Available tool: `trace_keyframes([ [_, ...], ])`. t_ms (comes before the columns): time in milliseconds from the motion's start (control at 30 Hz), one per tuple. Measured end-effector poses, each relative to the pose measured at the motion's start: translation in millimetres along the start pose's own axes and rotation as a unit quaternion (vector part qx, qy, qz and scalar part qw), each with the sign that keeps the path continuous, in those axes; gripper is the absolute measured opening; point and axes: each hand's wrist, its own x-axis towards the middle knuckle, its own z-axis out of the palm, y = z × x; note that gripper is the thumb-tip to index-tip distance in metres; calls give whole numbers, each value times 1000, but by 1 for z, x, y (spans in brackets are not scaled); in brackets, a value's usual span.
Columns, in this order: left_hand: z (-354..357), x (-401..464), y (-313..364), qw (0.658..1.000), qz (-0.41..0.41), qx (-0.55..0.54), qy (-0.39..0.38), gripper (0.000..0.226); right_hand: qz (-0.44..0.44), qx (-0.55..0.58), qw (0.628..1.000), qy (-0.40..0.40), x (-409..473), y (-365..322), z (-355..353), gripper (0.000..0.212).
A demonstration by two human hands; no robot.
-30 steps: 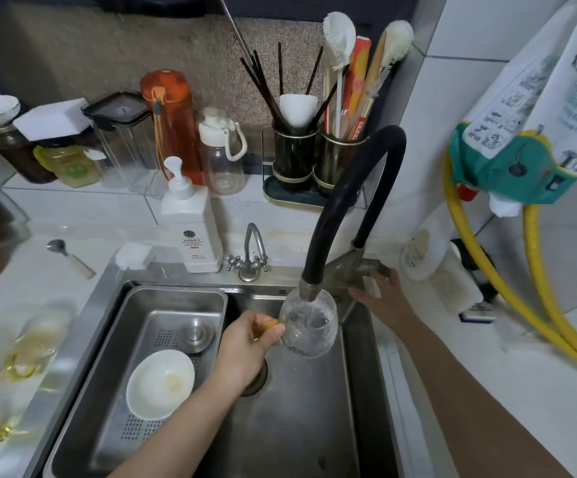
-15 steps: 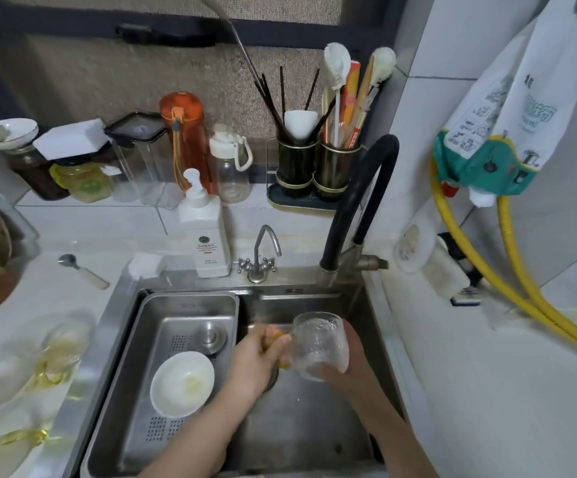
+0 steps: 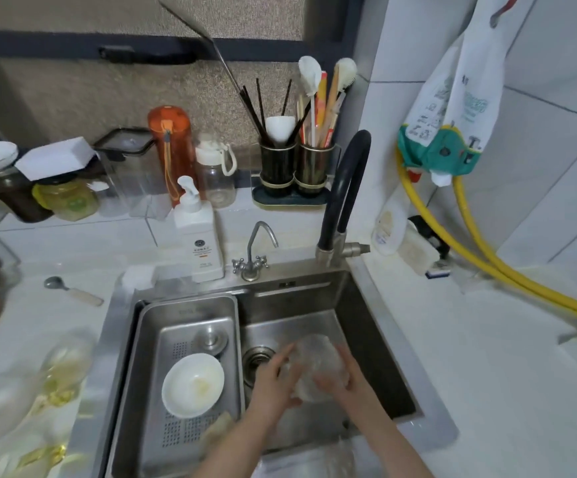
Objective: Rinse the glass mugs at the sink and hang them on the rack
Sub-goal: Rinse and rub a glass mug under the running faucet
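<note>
Both hands hold one glass mug (image 3: 316,367) low inside the sink (image 3: 366,305), just right of the drain (image 3: 257,355). The left hand (image 3: 275,381) has its fingers curled round the mug's near-left side, and the right hand (image 3: 344,374) wraps the opposite wall, so each grip is closed on the glass; motion blur hides the handle, so which hand has it is unclear. The black faucet hose (image 3: 347,188) stands up behind the grips and no water shows running from it. Judging by this, the mug is in the middle of its rinse, probably being rubbed or shaken out, and hanging has not begun: no rack is visible here. To the left of the grips, blurred glassware (image 3: 63,370) lies on the bench (image 3: 487,374), seemingly more mugs waiting. A white bowl (image 3: 193,384) sits in the strainer tray (image 3: 183,315) beside the left grip.
</note>
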Motion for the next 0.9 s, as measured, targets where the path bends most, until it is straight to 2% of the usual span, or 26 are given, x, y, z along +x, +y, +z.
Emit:
trace_keyframes([
  [233, -10, 0, 6, 997, -60, -41, 1, 24, -38, 39, 997, 54, -16, -11, 8, 52],
  [333, -11, -3, 9, 996, -67, -61, -14, 22, -69, 17, 994, 88, -21, -18, 10, 46],
  [433, -12, -8, 13, 992, -88, -87, -26, 21, -92, -8, 988, 126, -22, -20, 12, 48],
  [500, -12, -13, 15, 991, -103, -73, -33, 28, -103, -6, 984, 147, -26, -23, 14, 49],
  [600, -11, -20, 18, 991, -118, -46, -36, 41, -83, 10, 985, 152, -30, -25, 17, 79],
  [633, -10, -24, 20, 992, -117, -42, -36, 41, -81, 10, 985, 150, -30, -25, 15, 83],
  [733, -8, -34, 26, 994, -106, -10, -17, 39, -105, -5, 985, 135, -32, -34, 8, 61],
  [833, -5, -41, 31, 998, -59, -9, 7, 44, -150, -10, 983, 109, -37, -45, 2, 36],
  [900, -3, -45, 34, 999, -5, -25, 19, 35, -179, -2, 979, 100, -43, -52, 1, 32],
])
